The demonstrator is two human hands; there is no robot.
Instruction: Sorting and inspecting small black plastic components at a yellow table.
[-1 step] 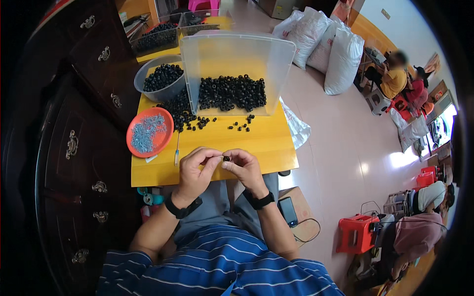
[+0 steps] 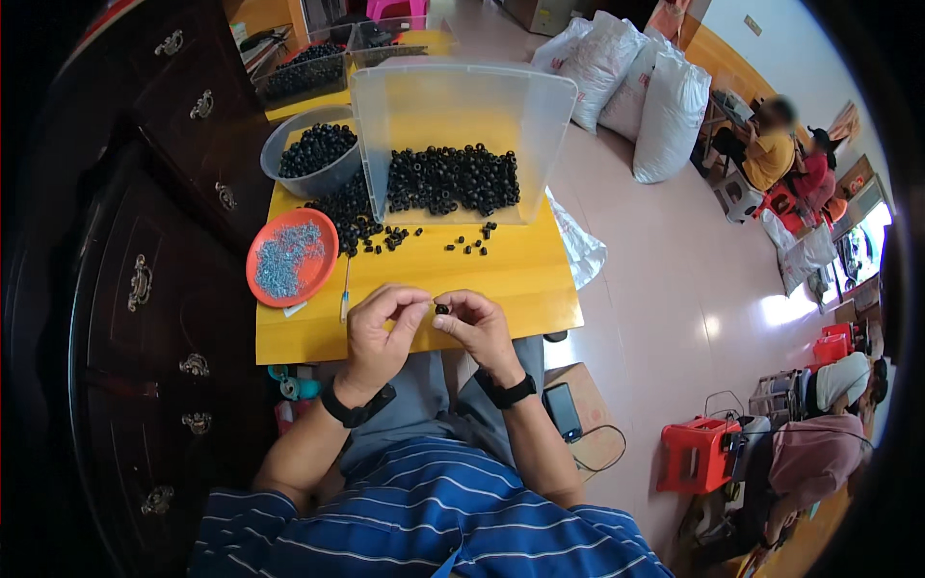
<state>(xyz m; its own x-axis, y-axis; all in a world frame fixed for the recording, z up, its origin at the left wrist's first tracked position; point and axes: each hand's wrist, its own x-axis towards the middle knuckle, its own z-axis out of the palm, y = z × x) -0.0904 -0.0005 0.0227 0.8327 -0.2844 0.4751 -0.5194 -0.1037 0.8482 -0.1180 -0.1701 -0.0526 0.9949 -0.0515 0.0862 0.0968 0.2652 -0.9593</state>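
Observation:
Over the near edge of the yellow table [image 2: 409, 334], my right hand [image 2: 479, 332] pinches a small round black part [image 2: 441, 309] between thumb and fingertips. Just left of it, my left hand [image 2: 381, 332] has thumb and forefinger pressed together; anything between them is too small to make out. A narrow gap separates the left fingertips from the black part. Left of my hands lies a thin screwdriver-like tool [image 2: 344, 304] with a blue and white handle. Beside it, an orange-red plate [image 2: 332, 252] carries many small silvery metal pieces [image 2: 281, 262].
A clear plastic bin [image 2: 462, 91] lies tipped toward me, with many black parts [image 2: 453, 180] inside. More fill a clear round bowl [image 2: 273, 154] and spill onto the table. Dark drawers [image 2: 164, 289] flank the left. White sacks [image 2: 670, 120], a red stool [image 2: 696, 453] and seated people occupy the right.
My left fingertips have drawn back slightly leftward from the black part, widening the gap. My right hand stays nearly still with the part in its grip.

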